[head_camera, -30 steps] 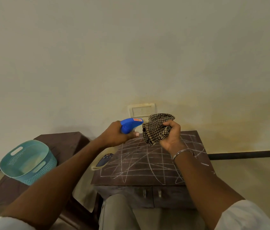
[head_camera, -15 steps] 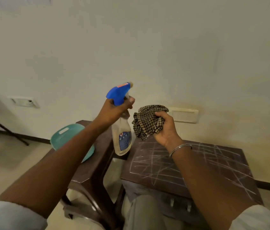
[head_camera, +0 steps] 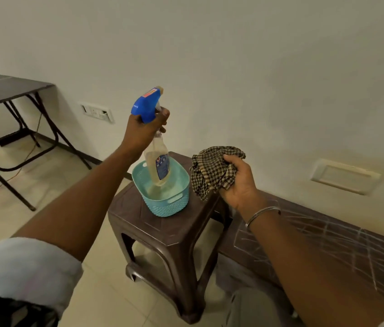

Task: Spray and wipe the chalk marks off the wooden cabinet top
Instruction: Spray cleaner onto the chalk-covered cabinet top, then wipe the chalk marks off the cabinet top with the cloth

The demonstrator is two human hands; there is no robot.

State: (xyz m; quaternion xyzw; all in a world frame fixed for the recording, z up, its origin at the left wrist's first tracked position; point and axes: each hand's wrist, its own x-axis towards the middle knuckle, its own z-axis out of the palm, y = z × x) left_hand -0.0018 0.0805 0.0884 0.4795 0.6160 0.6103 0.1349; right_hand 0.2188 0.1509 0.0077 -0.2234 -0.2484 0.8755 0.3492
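My left hand [head_camera: 144,131] grips the neck of a clear spray bottle [head_camera: 158,164] with a blue trigger head. The bottle hangs upright, its base inside the mouth of a teal basket [head_camera: 169,204]. My right hand [head_camera: 238,182] holds a bunched brown checked cloth [head_camera: 212,172] just right of the basket. The wooden cabinet top [head_camera: 342,246], covered in crossing white chalk lines, lies at the lower right, partly under my right forearm.
The teal basket stands on a dark brown plastic stool [head_camera: 169,237] left of the cabinet. A folding table [head_camera: 4,90] with black legs stands at the far left by the wall. Two wall switch plates [head_camera: 96,112] [head_camera: 344,177] show. Tiled floor lies below.
My view has swung left, away from the cabinet. My left hand carried the spray bottle left, from over the cabinet's edge to the teal basket. My right hand kept the cloth.
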